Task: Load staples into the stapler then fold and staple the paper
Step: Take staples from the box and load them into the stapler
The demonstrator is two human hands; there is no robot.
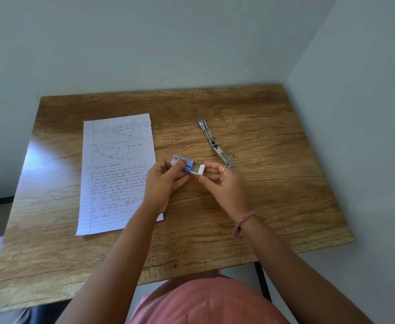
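- While both hands hover over the tabletop [262,206], the left hand [166,183] has its grip closed round the blue sleeve of the staple box [184,165], thumb on top.
- Right hand [224,183] pinches the white inner tray [197,170], which sits partly slid out of the sleeve toward the right.
- Can't tell if any staples are in the tray, too small to see.
- Stapler [215,144] lies swung wide open, flat on the wood just beyond the right hand, not touched.
- Paper [114,174], lined and handwritten, lies flat and unfolded on the left, its lower right corner hidden under the left forearm.
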